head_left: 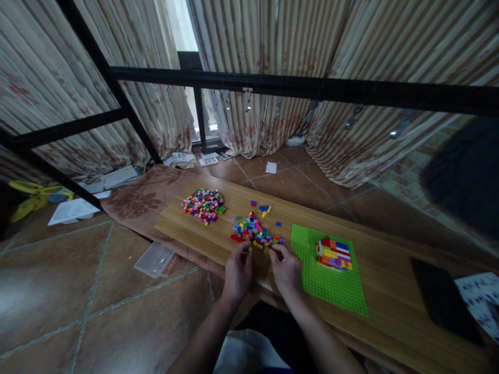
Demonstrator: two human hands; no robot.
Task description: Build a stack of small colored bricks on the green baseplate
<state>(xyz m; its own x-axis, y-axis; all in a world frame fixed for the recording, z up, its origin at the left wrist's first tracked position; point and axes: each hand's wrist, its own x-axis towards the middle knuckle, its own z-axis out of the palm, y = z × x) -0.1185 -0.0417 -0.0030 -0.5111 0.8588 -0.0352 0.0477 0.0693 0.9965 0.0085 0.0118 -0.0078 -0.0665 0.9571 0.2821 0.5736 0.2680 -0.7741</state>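
Note:
On the wooden table, my left hand is at the near edge of a loose pile of toy building bricks. Its thumb and fingers are pinched around a small green brick. My right hand is just right of it, fingertips together beside the same pile; what they hold is too small to make out. Further right lies a green studded baseplate carrying a block of bricks in red, yellow, blue, white, orange and purple rows.
A larger heap of small mixed bricks lies at the table's left end. A black flat object and a printed sheet are at the right. A clear plastic box is on the tiled floor. A black metal frame crosses before the curtains.

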